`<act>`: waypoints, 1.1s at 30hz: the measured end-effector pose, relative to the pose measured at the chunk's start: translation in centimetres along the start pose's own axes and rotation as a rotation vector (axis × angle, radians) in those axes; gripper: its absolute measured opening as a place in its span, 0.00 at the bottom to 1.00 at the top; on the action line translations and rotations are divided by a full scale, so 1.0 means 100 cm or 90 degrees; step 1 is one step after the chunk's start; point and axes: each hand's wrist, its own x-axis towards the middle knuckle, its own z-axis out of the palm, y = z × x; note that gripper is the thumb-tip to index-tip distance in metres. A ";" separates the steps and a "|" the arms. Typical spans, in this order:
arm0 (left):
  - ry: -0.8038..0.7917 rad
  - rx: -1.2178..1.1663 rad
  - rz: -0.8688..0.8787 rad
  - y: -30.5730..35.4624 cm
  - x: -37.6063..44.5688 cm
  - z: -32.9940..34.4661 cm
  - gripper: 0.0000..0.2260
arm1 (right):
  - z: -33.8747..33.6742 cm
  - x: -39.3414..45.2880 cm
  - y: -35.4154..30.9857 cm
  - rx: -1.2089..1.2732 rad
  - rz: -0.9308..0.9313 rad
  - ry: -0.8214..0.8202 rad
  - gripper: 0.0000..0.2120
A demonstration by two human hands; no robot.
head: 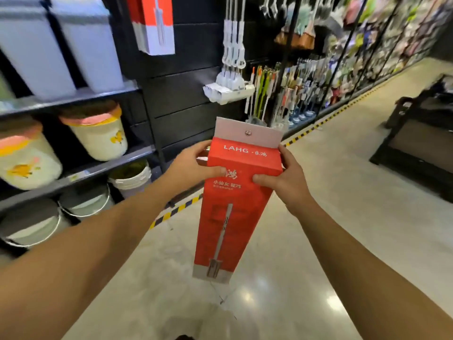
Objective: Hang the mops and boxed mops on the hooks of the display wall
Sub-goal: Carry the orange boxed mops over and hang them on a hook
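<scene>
I hold a tall red boxed mop (pixel 228 217) upright in front of me, its white hang tab with a metal eyelet (pixel 248 132) at the top. My left hand (pixel 193 165) grips the box's upper left side, and my right hand (pixel 282 177) grips its upper right side. On the black display wall (pixel 186 94) ahead, other red boxed mops (pixel 154 23) hang at the upper left. White mops (pixel 232 57) hang to the right of them, their flat heads sticking out.
Shelves on the left carry grey bins (pixel 58 45) and buckets (pixel 98 133). A yellow-black floor strip (pixel 176 209) runs along the wall base. More hanging cleaning goods (pixel 306 77) line the aisle. A dark platform (pixel 416 143) stands at the right on the shiny floor.
</scene>
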 end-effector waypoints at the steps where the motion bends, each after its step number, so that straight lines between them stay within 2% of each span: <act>1: 0.028 -0.015 0.014 0.002 0.004 -0.014 0.35 | 0.010 0.018 -0.010 0.006 -0.008 -0.015 0.40; 4: 0.109 -0.036 0.056 0.007 0.024 -0.052 0.32 | 0.035 0.075 -0.045 0.006 -0.035 -0.066 0.40; 8: 0.193 0.010 0.074 0.007 0.062 -0.088 0.43 | 0.054 0.157 -0.097 0.027 -0.080 -0.130 0.36; 12: 0.242 0.044 0.072 0.010 0.107 -0.109 0.48 | 0.059 0.235 -0.149 0.055 -0.136 -0.177 0.30; 19: 0.348 0.089 0.136 0.055 0.206 -0.125 0.51 | 0.038 0.361 -0.223 0.086 -0.244 -0.225 0.36; 26: 0.430 0.114 0.174 0.082 0.297 -0.153 0.52 | 0.044 0.444 -0.256 0.039 -0.456 -0.247 0.47; 33: 0.459 0.160 0.184 0.096 0.368 -0.199 0.48 | 0.071 0.533 -0.289 0.022 -0.515 -0.227 0.47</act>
